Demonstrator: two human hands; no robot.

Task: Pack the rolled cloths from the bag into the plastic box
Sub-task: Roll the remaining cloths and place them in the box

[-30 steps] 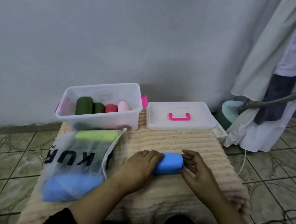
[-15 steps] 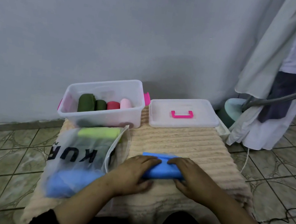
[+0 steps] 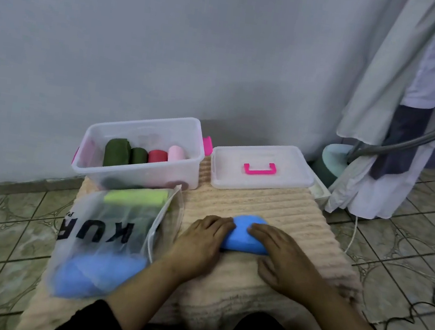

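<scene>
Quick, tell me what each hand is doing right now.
Left hand: fingers curled over the blue rolled cloth, holding it.
Right hand: fingers on the same cloth, holding its other side.

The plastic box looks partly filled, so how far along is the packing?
Four rolled cloths, two dark green, one red and one pink, already stand in the plastic box. The left hand and right hand are on a blue cloth on the mat. A lime cloth and another blue one remain in the bag.
</scene>
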